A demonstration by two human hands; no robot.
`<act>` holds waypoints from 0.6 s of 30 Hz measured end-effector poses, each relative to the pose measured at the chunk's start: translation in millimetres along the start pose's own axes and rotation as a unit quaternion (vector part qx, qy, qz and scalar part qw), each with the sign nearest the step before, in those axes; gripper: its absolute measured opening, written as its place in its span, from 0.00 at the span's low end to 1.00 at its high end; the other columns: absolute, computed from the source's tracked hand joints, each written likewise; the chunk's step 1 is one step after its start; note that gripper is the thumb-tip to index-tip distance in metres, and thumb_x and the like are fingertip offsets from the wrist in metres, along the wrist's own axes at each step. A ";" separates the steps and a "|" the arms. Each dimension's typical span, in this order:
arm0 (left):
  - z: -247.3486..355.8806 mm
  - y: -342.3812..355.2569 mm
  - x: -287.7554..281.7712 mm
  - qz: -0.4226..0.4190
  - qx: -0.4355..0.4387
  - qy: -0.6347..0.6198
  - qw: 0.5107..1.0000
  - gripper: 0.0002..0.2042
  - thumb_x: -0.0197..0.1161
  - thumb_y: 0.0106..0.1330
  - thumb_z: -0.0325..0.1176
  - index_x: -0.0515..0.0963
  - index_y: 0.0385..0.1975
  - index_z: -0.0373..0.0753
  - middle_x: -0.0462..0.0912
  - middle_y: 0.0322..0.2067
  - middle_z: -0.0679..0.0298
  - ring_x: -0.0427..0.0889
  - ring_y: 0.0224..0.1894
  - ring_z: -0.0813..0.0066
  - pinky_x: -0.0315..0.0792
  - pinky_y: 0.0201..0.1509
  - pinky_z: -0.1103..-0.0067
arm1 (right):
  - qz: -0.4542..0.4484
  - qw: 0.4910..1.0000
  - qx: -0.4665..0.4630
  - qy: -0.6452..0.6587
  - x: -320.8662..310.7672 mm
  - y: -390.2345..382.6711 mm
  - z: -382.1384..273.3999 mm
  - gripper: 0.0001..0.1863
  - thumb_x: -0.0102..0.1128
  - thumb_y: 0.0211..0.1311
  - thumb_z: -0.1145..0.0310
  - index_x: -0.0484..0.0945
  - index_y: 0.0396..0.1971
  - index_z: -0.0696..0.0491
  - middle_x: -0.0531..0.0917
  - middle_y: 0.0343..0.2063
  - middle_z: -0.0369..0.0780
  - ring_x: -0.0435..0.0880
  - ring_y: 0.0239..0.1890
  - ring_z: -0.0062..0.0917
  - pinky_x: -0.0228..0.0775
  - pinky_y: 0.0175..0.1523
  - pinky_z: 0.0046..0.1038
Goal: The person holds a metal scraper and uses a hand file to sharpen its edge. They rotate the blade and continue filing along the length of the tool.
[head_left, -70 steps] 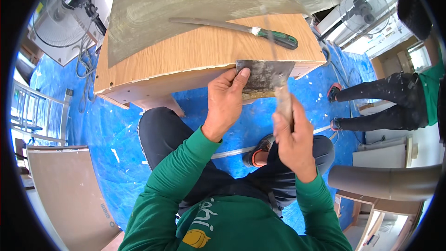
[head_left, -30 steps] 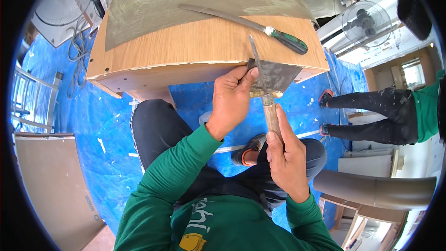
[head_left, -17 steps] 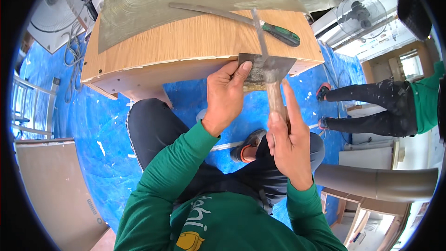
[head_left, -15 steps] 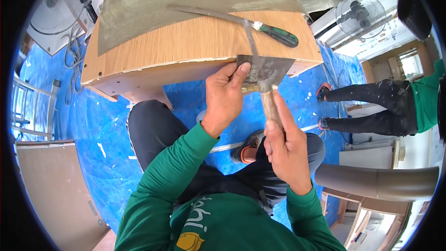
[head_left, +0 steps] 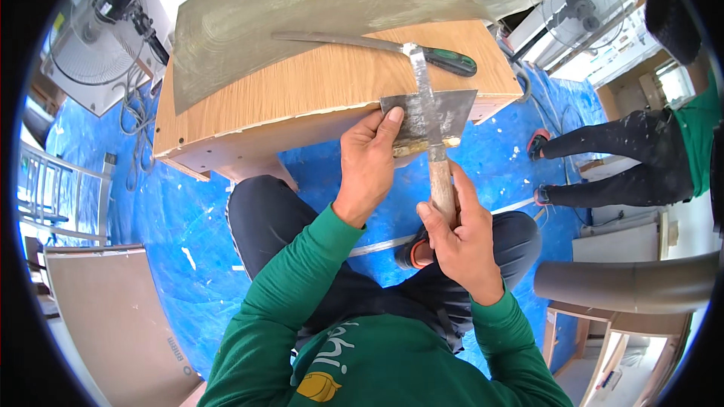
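Note:
My left hand (head_left: 366, 166) pinches a dark square metal blade (head_left: 403, 120) with a worn wooden lower edge, held against the front edge of a wooden box (head_left: 264, 90). My right hand (head_left: 460, 249) grips the wooden handle (head_left: 439, 173) of a flat steel file (head_left: 421, 75), which lies across that blade and points away from me. On the box top rests a long knife-like tool (head_left: 449, 60) with a black and green handle, its narrow steel strip partly over a large greyish-olive sheet (head_left: 241, 15).
Fans (head_left: 581, 11) flank the box, with cables (head_left: 136, 128). A co-worker's dark-trousered legs (head_left: 611, 143) are at right. A metal ladder-like frame (head_left: 56, 188) and board (head_left: 109, 309) are left, a grey tube (head_left: 618, 286) right. Blue sheeting (head_left: 196, 218) covers the floor.
My right hand and the file have shifted up and down over the blade; my left hand keeps hold of the blade. The view has swung slightly.

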State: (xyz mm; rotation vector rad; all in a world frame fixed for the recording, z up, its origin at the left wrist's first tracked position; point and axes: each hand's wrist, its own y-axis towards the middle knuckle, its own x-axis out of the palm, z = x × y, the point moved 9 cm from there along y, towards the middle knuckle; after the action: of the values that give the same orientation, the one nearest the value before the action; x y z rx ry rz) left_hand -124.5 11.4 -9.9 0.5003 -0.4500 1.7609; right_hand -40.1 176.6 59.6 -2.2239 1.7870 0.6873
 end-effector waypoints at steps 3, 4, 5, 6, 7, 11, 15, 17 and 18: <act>-0.2 2.5 1.4 -0.012 0.016 -0.005 1.000 0.14 0.62 0.86 0.34 0.88 0.50 0.27 0.91 0.40 0.67 0.80 0.40 0.87 0.77 0.44 0.82 | -0.026 1.000 0.006 0.015 0.1 5.7 -0.4 0.34 0.64 0.82 0.68 0.64 0.80 0.62 0.90 0.39 0.48 0.90 0.36 0.27 0.82 0.43 0.31; -0.9 3.1 0.3 -0.013 0.024 -0.004 1.000 0.14 0.62 0.87 0.34 0.88 0.50 0.27 0.91 0.40 0.67 0.80 0.40 0.87 0.77 0.45 0.82 | -0.034 0.999 0.010 0.025 1.3 7.6 0.5 0.33 0.63 0.83 0.68 0.64 0.81 0.62 0.90 0.39 0.47 0.89 0.35 0.26 0.82 0.42 0.31; -1.8 4.2 -1.0 -0.012 0.037 -0.009 0.999 0.14 0.61 0.87 0.34 0.88 0.49 0.27 0.91 0.40 0.67 0.80 0.40 0.87 0.77 0.45 0.82 | -0.043 0.998 0.015 0.035 2.5 10.0 1.0 0.33 0.62 0.84 0.67 0.64 0.81 0.61 0.90 0.39 0.47 0.89 0.34 0.26 0.82 0.41 0.30; -1.9 4.0 -1.2 -0.012 0.047 -0.015 0.999 0.15 0.61 0.87 0.34 0.88 0.49 0.27 0.91 0.40 0.67 0.80 0.40 0.87 0.77 0.45 0.82 | -0.054 0.997 0.024 0.049 3.6 11.3 -0.2 0.33 0.60 0.85 0.67 0.63 0.82 0.60 0.89 0.38 0.46 0.88 0.32 0.25 0.82 0.40 0.30; -3.4 3.4 -2.7 -0.012 0.040 -0.005 0.999 0.14 0.61 0.87 0.34 0.87 0.51 0.27 0.91 0.41 0.66 0.80 0.39 0.87 0.76 0.43 0.82 | -0.066 0.995 0.033 0.063 5.5 11.8 -1.0 0.33 0.59 0.85 0.67 0.62 0.82 0.60 0.89 0.37 0.45 0.88 0.30 0.24 0.81 0.38 0.29; -5.7 4.3 -3.3 -0.009 0.046 0.000 0.999 0.14 0.61 0.87 0.34 0.87 0.49 0.28 0.89 0.39 0.69 0.77 0.37 0.88 0.73 0.39 0.83 | -0.089 0.985 0.069 0.131 11.3 10.9 0.1 0.32 0.53 0.88 0.64 0.60 0.85 0.54 0.84 0.31 0.39 0.78 0.19 0.16 0.71 0.24 0.23; -10.3 6.6 -5.2 -0.010 0.057 0.011 0.998 0.15 0.62 0.87 0.35 0.87 0.42 0.29 0.85 0.33 0.74 0.70 0.35 0.89 0.68 0.37 0.83 | -0.096 0.984 0.069 0.134 11.2 11.5 0.0 0.32 0.52 0.89 0.63 0.60 0.85 0.54 0.84 0.32 0.40 0.77 0.19 0.16 0.71 0.24 0.23; -11.4 6.7 -9.2 -0.015 0.053 0.037 0.998 0.14 0.59 0.88 0.34 0.86 0.49 0.28 0.89 0.39 0.68 0.75 0.35 0.89 0.69 0.36 0.84 | -0.101 0.982 0.073 0.140 11.9 12.2 0.7 0.32 0.52 0.89 0.64 0.60 0.85 0.54 0.84 0.32 0.40 0.77 0.19 0.16 0.71 0.24 0.23; -11.5 7.0 -9.9 -0.018 0.052 0.048 0.997 0.15 0.58 0.89 0.34 0.86 0.53 0.27 0.90 0.41 0.66 0.77 0.35 0.89 0.69 0.36 0.85 | -0.105 0.980 0.079 0.148 11.9 12.5 1.8 0.32 0.52 0.89 0.65 0.59 0.85 0.54 0.84 0.32 0.40 0.78 0.19 0.16 0.71 0.24 0.24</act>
State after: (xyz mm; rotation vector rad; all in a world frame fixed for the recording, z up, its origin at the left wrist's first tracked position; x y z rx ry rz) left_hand -130.2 8.1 -25.2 0.4910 -0.2818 1.7720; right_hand -50.6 164.1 54.0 -2.4555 1.6257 0.1729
